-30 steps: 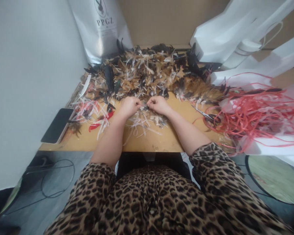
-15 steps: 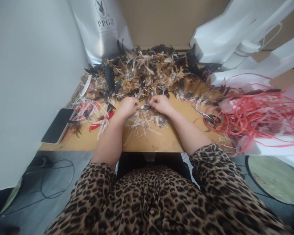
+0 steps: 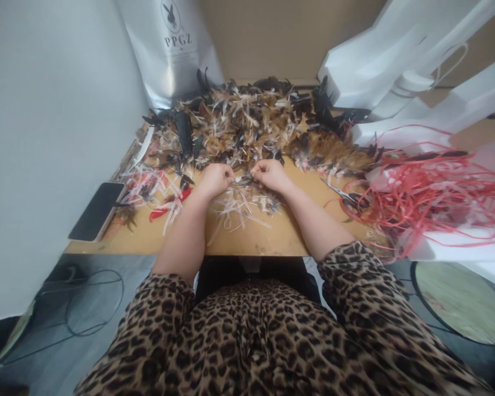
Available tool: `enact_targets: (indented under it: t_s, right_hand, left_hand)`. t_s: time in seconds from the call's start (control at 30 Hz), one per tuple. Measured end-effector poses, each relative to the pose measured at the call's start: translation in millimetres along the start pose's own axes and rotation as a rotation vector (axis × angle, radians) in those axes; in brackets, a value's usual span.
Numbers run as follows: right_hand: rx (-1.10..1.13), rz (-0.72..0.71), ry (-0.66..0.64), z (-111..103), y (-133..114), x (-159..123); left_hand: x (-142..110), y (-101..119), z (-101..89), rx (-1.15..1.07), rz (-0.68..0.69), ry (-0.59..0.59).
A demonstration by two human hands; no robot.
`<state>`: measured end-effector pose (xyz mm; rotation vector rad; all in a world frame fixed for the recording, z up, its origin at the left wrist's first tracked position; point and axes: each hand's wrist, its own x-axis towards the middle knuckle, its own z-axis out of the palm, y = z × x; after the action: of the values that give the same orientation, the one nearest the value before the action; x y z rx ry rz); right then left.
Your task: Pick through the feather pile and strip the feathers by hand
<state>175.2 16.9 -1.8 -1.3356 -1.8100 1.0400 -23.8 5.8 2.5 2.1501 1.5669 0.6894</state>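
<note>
Both hands meet over the table's middle, just in front of a large heap of brown and black feathers (image 3: pixel 247 121). My left hand (image 3: pixel 218 179) is closed, its thumb and fingertips pinched at the left end of a small dark feather piece (image 3: pixel 243 180). From the right, my right hand (image 3: pixel 270 175) pinches at the same piece's other end. What exactly lies between the fingertips is too small to make out fully. Below the hands, pale ribbon strips (image 3: pixel 235 209) and small feather bits (image 3: pixel 268 204) lie on the yellow tabletop (image 3: pixel 272 242).
A phone (image 3: pixel 97 212) lies at the left edge near red and white scraps (image 3: pixel 148 184). Scissors (image 3: pixel 341 192) rest right of my hands, beside a tangle of red ribbon (image 3: pixel 437 192). A silver bag (image 3: pixel 173 60) stands behind; white foam pieces (image 3: pixel 363 60) stand back right.
Hardly anything differs. Both hands keep their pinch in the same place, and the view has shifted very slightly.
</note>
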Motion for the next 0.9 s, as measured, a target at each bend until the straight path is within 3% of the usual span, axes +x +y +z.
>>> enact_targets:
  t_s: [0.1,0.2,0.37,0.57,0.73,0.8,0.9]
  right_hand:
    - [0.105,0.029,0.004,1.9,-1.5,0.4]
    - [0.167,0.028,0.003,2.6,-5.5,-0.5]
    - [0.312,0.012,0.006,2.4,-15.0,-4.6]
    - [0.430,-0.026,0.007,1.6,-25.6,-9.7]
    - [0.389,-0.120,0.350,-10.1,-26.4,-7.4]
    - [0.406,-0.125,0.412,-13.7,-25.4,-5.7]
    - [0.496,-0.089,0.269,-11.4,-25.7,-5.8]
  left_hand:
    - [-1.1,5.2,0.8,-0.333,-0.063,-0.035]
    - [-3.9,16.5,-2.4,-0.639,-0.210,-0.128]
    - [-6.5,31.4,-1.4,-0.702,-0.258,-0.167]
    - [-4.7,29.8,3.9,-0.885,-0.290,-0.065]
    - [-2.5,25.4,-9.6,-1.220,-0.353,-0.023]
    - [-2.1,24.6,-13.4,-1.368,-0.358,-0.019]
    - [-2.5,26.4,-13.4,-1.491,-0.340,-0.031]
